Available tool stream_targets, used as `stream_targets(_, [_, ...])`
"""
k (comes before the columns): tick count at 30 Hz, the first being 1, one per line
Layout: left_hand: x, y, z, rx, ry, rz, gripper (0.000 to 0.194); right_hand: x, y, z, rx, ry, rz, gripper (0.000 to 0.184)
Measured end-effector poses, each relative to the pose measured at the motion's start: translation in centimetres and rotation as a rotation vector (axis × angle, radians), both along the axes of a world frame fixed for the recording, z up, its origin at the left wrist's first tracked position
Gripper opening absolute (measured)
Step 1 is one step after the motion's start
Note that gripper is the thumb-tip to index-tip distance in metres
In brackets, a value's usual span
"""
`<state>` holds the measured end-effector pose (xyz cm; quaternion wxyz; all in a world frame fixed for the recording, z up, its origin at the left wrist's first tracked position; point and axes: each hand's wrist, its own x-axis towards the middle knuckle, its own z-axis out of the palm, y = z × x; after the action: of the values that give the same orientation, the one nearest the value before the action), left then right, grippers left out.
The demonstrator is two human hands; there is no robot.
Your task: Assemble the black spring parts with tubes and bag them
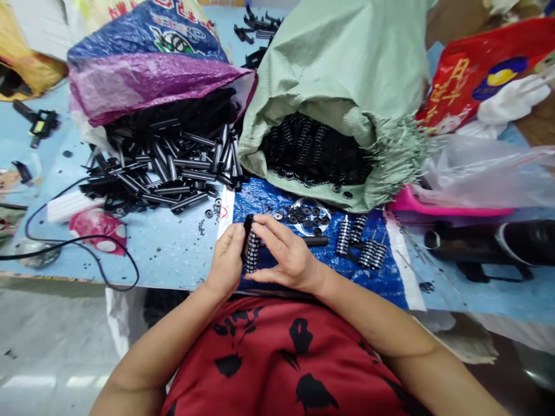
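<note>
My left hand [228, 257] and my right hand [288, 254] meet over the blue mat [260, 202] near the table's front edge. Both are closed on a small black number-wheel stack [251, 249], which stands upright between them. My left fingers grip its top and left side; my right fingers pinch its right side. A round metal dish [310, 216] with several small black wheels lies just beyond my right hand. A black rod [316, 241] lies next to that hand. Several finished wheel stacks [362, 242] lie on the mat to the right.
A purple-blue sack [147, 75] spills black tubes [169, 167] at back left. A green woven sack [347, 75] of black wheels sits at back centre. A red bag [477, 69] and clear plastic [481, 173] lie right. A black cable [87, 248] loops at left.
</note>
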<state>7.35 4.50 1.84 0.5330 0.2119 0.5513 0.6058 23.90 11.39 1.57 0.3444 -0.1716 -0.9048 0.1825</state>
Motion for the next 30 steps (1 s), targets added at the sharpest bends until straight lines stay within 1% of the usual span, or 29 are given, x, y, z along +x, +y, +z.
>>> stream_targets(2, [0.5,-0.3,0.1,-0.011,-0.110,0.020,0.042,0.1,-0.5,-0.1,0.017,0.007,-0.003,0.094])
stream_targets(3, [0.6,-0.5,0.1,-0.019,-0.175,0.013,0.045,0.1,-0.6,-0.2,0.028,0.010,-0.009,0.097])
stream_targets(5, [0.6,-0.7,0.0,-0.043,-0.303,-0.012,0.052,0.1,-0.7,-0.7,0.050,-0.008,-0.033,0.103])
stream_targets(7, [0.2,-1.0,-0.1,-0.061,-0.402,-0.061,0.058,0.1,-0.6,-1.2,0.062,0.000,-0.034,0.105])
stream_targets(12, [-1.1,-1.8,-0.4,-0.103,-0.480,-0.152,0.068,-0.4,-0.9,-2.1,0.079,0.020,0.020,0.104])
stream_targets(15, [-1.2,-1.9,-1.0,-0.123,-0.552,-0.214,0.073,-0.6,-1.1,-2.5,0.088,0.013,-0.010,0.102])
stream_targets(17, [-1.1,-1.7,-1.2,-0.131,-0.572,-0.218,0.073,-0.4,-1.0,-2.7,0.082,-0.019,-0.039,0.103])
stream_targets(19, [-1.3,-1.6,-0.8,-0.117,-0.474,-0.152,0.069,0.2,-0.9,-2.6,0.023,-0.080,-0.058,0.106])
stream_targets(20, [-1.6,-1.5,-0.4,-0.098,-0.379,-0.096,0.066,0.5,-0.9,-2.5,-0.019,-0.122,-0.070,0.105])
stream_targets(21, [-2.3,-1.3,-0.1,-0.054,-0.234,-0.013,0.061,0.9,-0.9,-2.5,-0.059,-0.154,-0.092,0.102])
stream_targets(22, [-3.1,-1.0,0.1,-0.011,-0.075,0.065,0.057,1.2,-0.8,-2.6,-0.053,-0.201,-0.133,0.092])
stream_targets(23, [-4.1,-0.6,0.0,0.032,0.062,0.144,0.054,1.5,-0.7,-2.8,-0.002,-0.243,-0.159,0.076])
stream_targets(25, [-6.1,0.6,-0.7,0.088,0.256,0.222,0.049,2.1,-0.4,-3.5,0.066,-0.386,-0.187,0.038])
stream_targets(26, [-6.8,1.1,-1.2,0.102,0.335,0.226,0.047,2.3,-0.3,-3.7,0.075,-0.426,-0.223,0.028])
stream_targets(27, [-7.3,1.4,-1.7,0.117,0.405,0.222,0.044,2.5,-0.2,-3.9,0.079,-0.456,-0.252,0.025])
stream_targets(28, [-7.5,1.4,-2.2,0.127,0.477,0.204,0.040,2.7,-0.2,-3.9,0.076,-0.456,-0.280,0.024])
stream_targets(30, [-7.4,1.1,-2.6,0.122,0.659,0.109,0.032,3.1,-0.4,-3.4,0.058,-0.381,-0.330,0.024])
